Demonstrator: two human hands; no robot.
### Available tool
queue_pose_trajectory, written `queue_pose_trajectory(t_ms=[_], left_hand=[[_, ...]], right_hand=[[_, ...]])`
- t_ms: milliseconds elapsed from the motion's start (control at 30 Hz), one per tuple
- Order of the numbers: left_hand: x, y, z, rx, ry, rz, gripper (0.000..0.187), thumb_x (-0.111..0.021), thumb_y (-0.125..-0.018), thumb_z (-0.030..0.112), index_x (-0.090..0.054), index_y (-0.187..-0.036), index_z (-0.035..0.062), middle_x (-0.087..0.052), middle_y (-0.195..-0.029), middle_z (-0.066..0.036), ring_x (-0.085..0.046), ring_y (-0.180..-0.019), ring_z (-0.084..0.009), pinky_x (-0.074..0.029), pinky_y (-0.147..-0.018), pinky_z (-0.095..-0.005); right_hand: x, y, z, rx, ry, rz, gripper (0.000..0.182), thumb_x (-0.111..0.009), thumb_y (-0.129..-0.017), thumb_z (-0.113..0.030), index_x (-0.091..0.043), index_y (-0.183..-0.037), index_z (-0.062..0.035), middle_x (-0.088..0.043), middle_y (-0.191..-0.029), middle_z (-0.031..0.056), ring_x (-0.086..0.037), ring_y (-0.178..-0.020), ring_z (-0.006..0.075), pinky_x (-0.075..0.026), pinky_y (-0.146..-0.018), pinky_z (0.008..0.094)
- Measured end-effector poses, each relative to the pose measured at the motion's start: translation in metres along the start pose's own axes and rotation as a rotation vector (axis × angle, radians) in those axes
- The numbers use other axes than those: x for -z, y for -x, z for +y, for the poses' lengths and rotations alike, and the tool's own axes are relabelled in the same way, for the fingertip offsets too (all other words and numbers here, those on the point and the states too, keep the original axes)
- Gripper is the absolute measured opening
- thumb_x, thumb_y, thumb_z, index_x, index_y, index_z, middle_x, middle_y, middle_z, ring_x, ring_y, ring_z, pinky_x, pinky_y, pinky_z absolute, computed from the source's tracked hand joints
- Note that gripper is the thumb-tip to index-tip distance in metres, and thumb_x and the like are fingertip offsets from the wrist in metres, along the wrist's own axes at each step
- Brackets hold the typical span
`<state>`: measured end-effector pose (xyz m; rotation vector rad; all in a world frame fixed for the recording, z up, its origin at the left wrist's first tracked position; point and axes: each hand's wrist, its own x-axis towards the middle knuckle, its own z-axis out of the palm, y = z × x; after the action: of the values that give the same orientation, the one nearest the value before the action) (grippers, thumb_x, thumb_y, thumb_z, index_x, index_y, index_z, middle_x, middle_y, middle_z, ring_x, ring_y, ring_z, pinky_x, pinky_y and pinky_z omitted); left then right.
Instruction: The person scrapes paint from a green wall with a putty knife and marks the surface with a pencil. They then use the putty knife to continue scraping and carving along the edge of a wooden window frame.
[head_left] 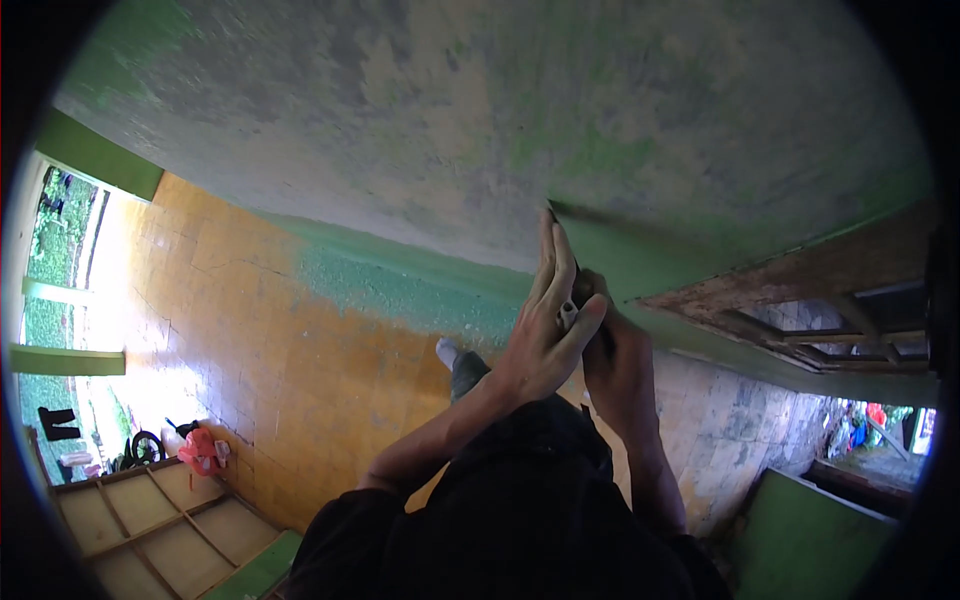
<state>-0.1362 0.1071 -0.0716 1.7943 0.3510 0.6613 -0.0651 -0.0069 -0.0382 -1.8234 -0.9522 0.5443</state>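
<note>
A patchy wall [500, 120], grey with worn green paint, fills the upper view. My left hand [540, 330] is raised against it, fingers stretched out together and thumb apart. The flat of this hand lies along a thin, dark-edged tool that looks like a scraper, mostly hidden between my hands. Its pale, hollow handle end [568, 314] shows beside my left thumb. My right hand [618, 350] is closed round the tool from the other side, its fingers partly hidden. The dark edge meets the wall near my left fingertips.
Below lies a worn orange tiled floor [250, 300] with a turquoise strip [400, 290] along the wall. A wooden window frame [840, 325] juts out at right. A panelled board [150, 520] and a pink bag [203, 452] are at lower left. My foot [446, 350] stands near the wall.
</note>
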Motion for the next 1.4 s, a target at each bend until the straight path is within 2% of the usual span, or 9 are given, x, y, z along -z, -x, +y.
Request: queue_pose_trajectory(t_ms=[100, 167, 500, 600, 700, 1000, 1100, 1200, 1400], left_hand=[[0.011, 0.003, -0.002, 0.05, 0.069, -0.119, 0.082, -0.049, -0.105, 0.039, -0.002, -0.159, -0.0009, 0.008, -0.166, -0.026, 0.001, -0.154, -0.0396, -0.017, -0.123, -0.0479], [0.004, 0.005, -0.005, 0.05, 0.097, -0.198, 0.083, -0.049, -0.104, 0.039, -0.001, -0.159, -0.0007, 0.009, -0.165, -0.026, 0.003, -0.154, -0.0392, -0.016, -0.123, -0.0481], [-0.018, -0.003, -0.008, -0.051, 0.011, -0.013, 0.084, -0.049, -0.104, 0.037, 0.0, -0.158, -0.0033, 0.007, -0.166, -0.026, 0.003, -0.153, -0.0402, -0.015, -0.123, -0.0501], [-0.019, 0.0, -0.011, -0.034, 0.007, 0.044, 0.085, -0.053, -0.103, 0.03, 0.001, -0.158, -0.0048, 0.007, -0.165, -0.029, 0.003, -0.153, -0.0432, -0.016, -0.123, -0.0501], [-0.008, -0.003, -0.009, -0.017, 0.015, -0.025, 0.084, -0.053, -0.103, 0.03, 0.0, -0.158, -0.0048, 0.008, -0.164, -0.031, 0.003, -0.152, -0.0443, -0.016, -0.123, -0.05], [-0.018, -0.006, -0.011, -0.035, 0.026, 0.011, 0.084, -0.053, -0.103, 0.031, -0.001, -0.158, -0.0051, 0.009, -0.163, -0.032, 0.005, -0.152, -0.0452, -0.017, -0.123, -0.0496], [-0.012, -0.008, -0.01, 0.016, -0.03, 0.151, 0.083, -0.052, -0.104, 0.03, 0.0, -0.158, -0.004, 0.009, -0.165, -0.029, 0.004, -0.152, -0.044, -0.017, -0.123, -0.0489], [0.007, -0.001, -0.009, 0.025, -0.027, -0.111, 0.082, -0.052, -0.104, 0.031, 0.0, -0.159, -0.0025, 0.009, -0.165, -0.027, 0.003, -0.153, -0.042, -0.018, -0.123, -0.0481], [-0.01, 0.0, -0.008, 0.01, 0.015, -0.071, 0.082, -0.052, -0.104, 0.032, -0.001, -0.159, -0.0019, 0.008, -0.165, -0.027, 0.001, -0.153, -0.0413, -0.017, -0.123, -0.0478]], right_hand=[[0.002, 0.008, 0.005, 0.055, -0.033, 0.147, 0.039, -0.054, -0.099, 0.001, -0.053, -0.137, 0.0087, -0.069, -0.108, 0.0249, -0.069, -0.097, 0.0242, -0.052, -0.083, 0.034], [0.01, 0.013, -0.003, -0.2, -0.068, 0.101, 0.04, -0.052, -0.101, -0.002, -0.05, -0.14, 0.0096, -0.07, -0.115, 0.0238, -0.067, -0.101, 0.0189, -0.052, -0.084, 0.0303], [0.019, 0.006, 0.001, -0.121, -0.102, 0.084, 0.039, -0.05, -0.101, 0.0, -0.052, -0.139, 0.0064, -0.068, -0.121, 0.0257, -0.066, -0.113, 0.0255, -0.05, -0.094, 0.0327], [0.016, -0.008, 0.008, -0.02, 0.066, -0.031, 0.039, -0.05, -0.102, -0.004, -0.052, -0.14, 0.0048, -0.069, -0.108, 0.0148, -0.057, -0.086, 0.0118, -0.048, -0.076, 0.0277], [0.013, 0.007, -0.004, -0.051, 0.049, 0.054, 0.039, -0.049, -0.101, -0.001, -0.052, -0.139, 0.0067, -0.068, -0.113, 0.029, -0.07, -0.103, 0.0315, -0.051, -0.087, 0.0342], [0.02, 0.002, -0.001, -0.078, -0.049, 0.049, 0.039, -0.049, -0.1, 0.0, -0.052, -0.138, 0.0074, -0.069, -0.11, 0.0281, -0.071, -0.095, 0.0311, -0.052, -0.083, 0.0346], [0.007, -0.016, 0.011, 0.042, 0.096, -0.079, 0.037, -0.049, -0.101, -0.001, -0.053, -0.137, 0.0092, -0.069, -0.112, 0.0206, -0.065, -0.103, 0.0201, -0.049, -0.091, 0.0323], [0.007, 0.003, 0.004, 0.038, 0.063, 0.068, 0.038, -0.05, -0.1, 0.0, -0.054, -0.137, 0.0076, -0.068, -0.114, 0.0288, -0.07, -0.102, 0.0376, -0.052, -0.085, 0.0379], [0.016, 0.003, 0.006, 0.016, 0.063, 0.036, 0.039, -0.051, -0.1, -0.001, -0.052, -0.137, 0.0088, -0.067, -0.117, 0.03, -0.069, -0.109, 0.0381, -0.053, -0.09, 0.0385]])
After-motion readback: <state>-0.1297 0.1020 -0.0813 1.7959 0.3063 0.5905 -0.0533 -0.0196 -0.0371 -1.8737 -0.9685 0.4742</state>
